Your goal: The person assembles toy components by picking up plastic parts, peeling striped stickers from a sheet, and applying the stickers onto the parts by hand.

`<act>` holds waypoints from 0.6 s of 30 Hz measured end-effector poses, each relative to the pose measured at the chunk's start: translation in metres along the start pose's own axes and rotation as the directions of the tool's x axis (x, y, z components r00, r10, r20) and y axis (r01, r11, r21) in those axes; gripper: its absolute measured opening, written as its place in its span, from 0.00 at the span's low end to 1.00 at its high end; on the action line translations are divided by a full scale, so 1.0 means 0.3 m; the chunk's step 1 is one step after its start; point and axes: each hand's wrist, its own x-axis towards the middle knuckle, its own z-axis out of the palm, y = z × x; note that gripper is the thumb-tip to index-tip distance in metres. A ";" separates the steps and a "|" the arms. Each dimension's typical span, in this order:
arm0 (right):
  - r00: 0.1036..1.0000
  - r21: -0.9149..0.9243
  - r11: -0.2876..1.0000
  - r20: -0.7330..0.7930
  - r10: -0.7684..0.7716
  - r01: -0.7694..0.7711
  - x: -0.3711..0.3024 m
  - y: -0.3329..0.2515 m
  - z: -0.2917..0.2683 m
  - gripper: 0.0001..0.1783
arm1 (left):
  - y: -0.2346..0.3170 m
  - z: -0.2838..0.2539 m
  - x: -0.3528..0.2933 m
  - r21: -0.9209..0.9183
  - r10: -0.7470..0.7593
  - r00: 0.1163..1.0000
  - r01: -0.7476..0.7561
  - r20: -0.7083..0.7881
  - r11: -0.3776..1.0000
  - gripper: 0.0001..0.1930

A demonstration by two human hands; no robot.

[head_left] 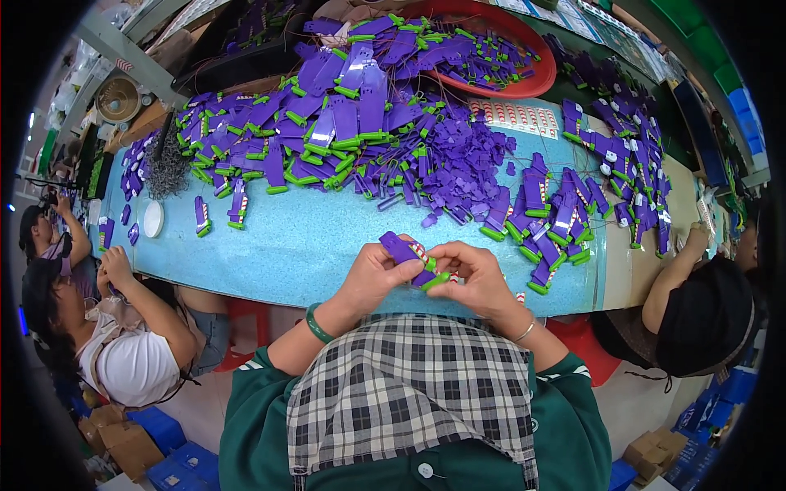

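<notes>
Near the front edge of the table, my left hand (pixel 366 277) pinches a flat purple plastic piece (pixel 396 246) with bright green ends and a red-and-white striped sticker. My right hand (pixel 481 284) has its thumb and fingers closed at the green end of the same piece. Fingers cover part of it, and the green tip below is slightly blurred. Beyond my hands lies a heap of small purple parts (pixel 467 176). To the right is a pile of striped purple-and-green pieces (pixel 565 217).
A large pile of purple-and-green pieces (pixel 327 123) spreads across the blue table (pixel 286 245). Behind it stands a red basin (pixel 536 82) of similar pieces. A sticker sheet (pixel 517 117), a white round lid (pixel 154 219) and dark screws (pixel 167 164) lie around. People sit at both sides.
</notes>
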 end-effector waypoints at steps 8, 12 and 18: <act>0.956 -0.409 0.873 0.228 -0.185 0.267 0.096 -0.097 -0.032 0.08 | 0.109 0.012 -0.004 0.612 0.212 0.951 -0.308 0.227 0.729 0.05; 0.913 -0.795 0.464 0.273 -0.301 0.391 0.154 -0.094 -0.061 0.08 | 0.178 -0.059 -0.019 0.684 0.091 0.972 -0.216 0.215 0.696 0.04; 0.919 -0.951 0.090 0.256 -0.300 0.295 0.232 -0.042 -0.088 0.03 | 0.263 -0.163 -0.074 0.210 0.449 0.836 -0.400 -0.316 0.892 0.08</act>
